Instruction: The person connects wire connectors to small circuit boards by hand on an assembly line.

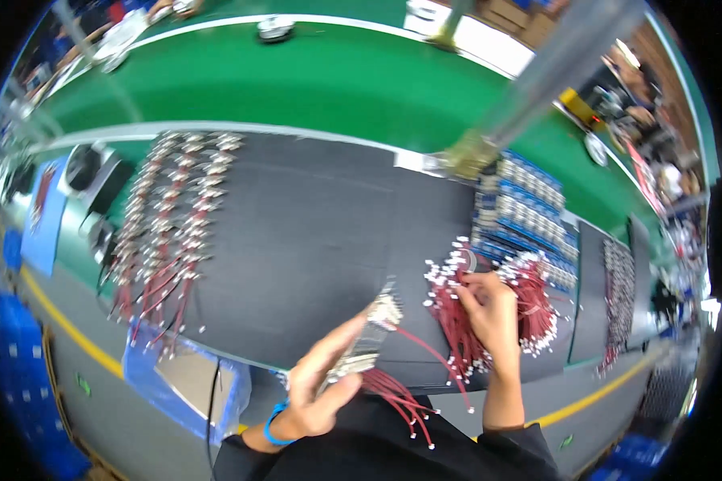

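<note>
One metallic stack [367, 343] sits between gripping thumb and fingers of the left hand [314, 393], red wires [391, 390] trailing beside them; a wire bundle [456, 330] lies under the right hand [493, 317], its curled fingers' grip unclear.

Three rows of wired connectors [172, 196] are laid on the left part of the surface [313, 208]. Wire bundles [457, 325] are placed on the right part, at the right hand [493, 309]. Stacked components [529, 200] are set behind the bundles. A pole [565, 72] is positioned at the rear edge. Left of the bundles, a connector stack [363, 346] is held in the left hand [317, 393].
</note>
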### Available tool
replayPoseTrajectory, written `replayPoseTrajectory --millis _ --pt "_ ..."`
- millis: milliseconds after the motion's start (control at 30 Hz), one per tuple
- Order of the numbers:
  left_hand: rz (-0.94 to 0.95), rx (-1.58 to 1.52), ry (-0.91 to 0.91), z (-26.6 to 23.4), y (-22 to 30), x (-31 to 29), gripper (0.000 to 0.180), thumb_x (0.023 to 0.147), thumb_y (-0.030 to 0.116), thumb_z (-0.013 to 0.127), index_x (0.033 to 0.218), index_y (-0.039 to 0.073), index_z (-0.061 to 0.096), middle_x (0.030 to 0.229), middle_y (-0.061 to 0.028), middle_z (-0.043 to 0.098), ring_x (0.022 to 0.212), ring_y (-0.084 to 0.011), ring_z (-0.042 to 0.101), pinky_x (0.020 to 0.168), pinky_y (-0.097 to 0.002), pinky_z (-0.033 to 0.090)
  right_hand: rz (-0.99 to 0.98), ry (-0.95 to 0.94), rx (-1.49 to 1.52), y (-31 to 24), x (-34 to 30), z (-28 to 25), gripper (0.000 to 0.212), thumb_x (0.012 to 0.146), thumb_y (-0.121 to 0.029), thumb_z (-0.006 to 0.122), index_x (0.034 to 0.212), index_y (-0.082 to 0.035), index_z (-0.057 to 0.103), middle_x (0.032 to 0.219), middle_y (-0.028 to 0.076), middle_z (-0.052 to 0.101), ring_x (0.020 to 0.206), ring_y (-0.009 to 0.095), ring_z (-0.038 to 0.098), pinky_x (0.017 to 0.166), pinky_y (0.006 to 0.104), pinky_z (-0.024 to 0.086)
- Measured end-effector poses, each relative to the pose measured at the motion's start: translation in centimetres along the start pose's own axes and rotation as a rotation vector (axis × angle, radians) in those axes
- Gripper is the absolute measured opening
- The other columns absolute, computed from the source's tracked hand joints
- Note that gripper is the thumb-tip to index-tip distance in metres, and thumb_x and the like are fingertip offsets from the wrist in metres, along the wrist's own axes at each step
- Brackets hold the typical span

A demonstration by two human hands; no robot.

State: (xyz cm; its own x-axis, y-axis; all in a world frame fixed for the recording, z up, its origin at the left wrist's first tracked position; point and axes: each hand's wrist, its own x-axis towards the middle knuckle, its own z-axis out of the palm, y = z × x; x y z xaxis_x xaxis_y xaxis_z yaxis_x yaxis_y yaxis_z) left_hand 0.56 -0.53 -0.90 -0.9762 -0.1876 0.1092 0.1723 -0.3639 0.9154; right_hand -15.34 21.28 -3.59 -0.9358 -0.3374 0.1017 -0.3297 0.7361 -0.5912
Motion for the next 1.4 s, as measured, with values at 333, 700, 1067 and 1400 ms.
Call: replayPoseTrajectory --millis 333,700,1067,1400 --pt "-0.029 -0.161 0.102 0.8 0.3 0.4 0.055 0.081 0.003 0.048 0.129 -0.015 0.029 0.129 -0.0283 0.041 0.119 -0.0323 0.045 0.100 -0.0395 0.035 0.026 0.265 0.417 -0.6 -0.6 -1.1 0.009 0.077 0.003 0.060 0.086 0.003 0.061 0.066 0.002 0.048 0.052 0.007 0.045 0.048 0.0211 0.037" --pt "-0.037 -0.106 0.041 0.8 0.2 0.1 0.051 0.082 0.001 0.046 0.128 -0.014 0.032 0.132 -0.0305 0.036 0.124 -0.0345 0.038 0.103 -0.0407 0.029 -0.323 -0.183 0.564 -7.6 -1.9 -1.0 0.026 0.071 0.003 0.069 0.097 -0.001 0.067 0.072 0.006 0.052 0.063 0.013 0.051 0.053 0.0247 0.040" --pt "-0.054 -0.097 0.025 0.6 0.0 -0.2 0.049 0.083 0.001 0.047 0.128 -0.014 0.033 0.133 -0.0295 0.036 0.125 -0.0335 0.037 0.104 -0.0409 0.027 -0.268 -0.162 0.483 -8.7 -2.3 -0.1 0.020 0.071 0.004 0.070 0.090 0.002 0.065 0.070 0.009 0.057 0.053 0.013 0.052 0.047 0.0250 0.040" --pt "-0.033 -0.028 -0.051 1.0 0.6 0.0 0.050 0.083 -0.002 0.047 0.129 -0.013 0.032 0.134 -0.0317 0.032 0.128 -0.0377 0.031 0.106 -0.0411 0.023 -0.066 -0.277 0.674 -9.1 -2.4 0.0 0.006 0.074 0.004 0.066 0.079 0.003 0.064 0.057 0.000 0.049 0.051 0.003 0.040 0.045 0.0202 0.029"
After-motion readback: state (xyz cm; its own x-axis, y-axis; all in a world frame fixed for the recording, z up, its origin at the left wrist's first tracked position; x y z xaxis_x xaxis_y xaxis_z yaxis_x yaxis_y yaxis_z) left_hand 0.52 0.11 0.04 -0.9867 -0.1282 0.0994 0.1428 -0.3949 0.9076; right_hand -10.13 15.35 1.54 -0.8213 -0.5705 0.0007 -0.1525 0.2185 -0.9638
